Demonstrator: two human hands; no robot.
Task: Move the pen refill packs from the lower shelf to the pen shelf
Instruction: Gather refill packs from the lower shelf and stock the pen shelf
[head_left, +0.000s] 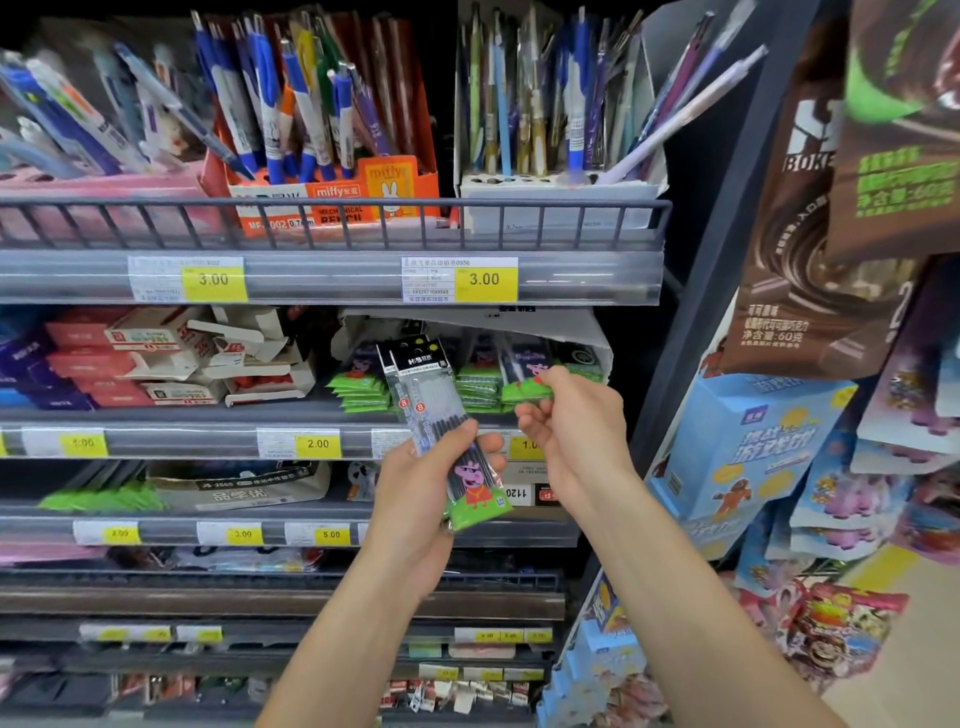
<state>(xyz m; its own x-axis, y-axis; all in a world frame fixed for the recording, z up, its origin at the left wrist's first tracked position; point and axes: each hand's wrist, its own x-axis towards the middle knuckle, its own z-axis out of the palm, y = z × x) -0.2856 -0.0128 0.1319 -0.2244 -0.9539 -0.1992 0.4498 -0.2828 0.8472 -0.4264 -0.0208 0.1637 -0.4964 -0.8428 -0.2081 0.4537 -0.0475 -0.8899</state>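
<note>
1. Left hand (415, 499) closed around a fan of refill packs (441, 415), thumb across the front; the packs tilt up and left, tops overlapping the second shelf (182, 441) edge.
2. Right hand (571, 421) pinches the green lower end of one pack (530, 387) between thumb and forefinger, just beside the open carton (602, 348) on the second shelf.
3. More packs lie in green stacks (363, 389) inside that carton, left of and behind the pinched one.
4. Pen shelf (332, 275) sits directly above. Wire rail (332, 208) runs along its front; price tags (483, 280) marked 3.00 on the strip below.
5. On the pen shelf: orange pencil box (337, 197) at centre, white holder (556, 192) at right, loose pens (78, 119) leaning at left. All crowded; pens lean outward over the rail.
6. Red and white boxes (156, 358) fill the second shelf at left.
7. Dark upright (691, 312) bounds the shelves at right; hanging snack bags (831, 208) and blue boxes (753, 447) crowd beyond it.
8. Open room: the air in front of the shelves, between the hands and the rail.
</note>
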